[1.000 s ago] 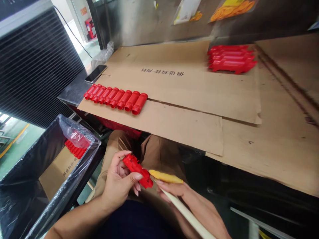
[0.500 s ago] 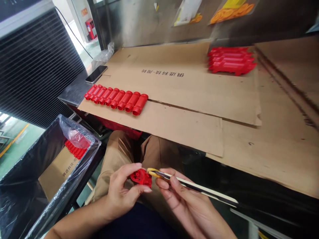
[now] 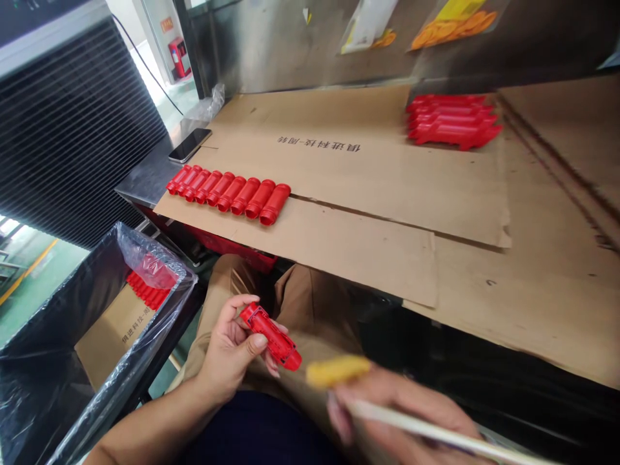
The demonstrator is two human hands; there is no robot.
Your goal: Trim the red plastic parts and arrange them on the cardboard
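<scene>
Lying across my left hand (image 3: 232, 352) is a red plastic tube-shaped part (image 3: 274, 336), gripped between thumb and fingers. Its side with cut-outs and fine detail faces up. My right hand (image 3: 387, 403) is lower right, smeared by motion, around a slim tool with a pale handle (image 3: 426, 426); the tool's kind cannot be made out. A blurred yellow cover (image 3: 339, 371), apparently on a fingertip, points toward the red part without touching it.
A row of red tubes (image 3: 227, 192) lies on the cardboard (image 3: 339, 239). More red parts (image 3: 453, 123) are stacked at the back right. A phone (image 3: 190, 144) rests at the left. A plastic-lined bin (image 3: 58, 303) stands lower left. Bags with orange pieces (image 3: 455, 26) hang behind.
The red part has turned from end-on to lengthwise in my left hand. My right hand has drawn away to the right and down with the tool.
</scene>
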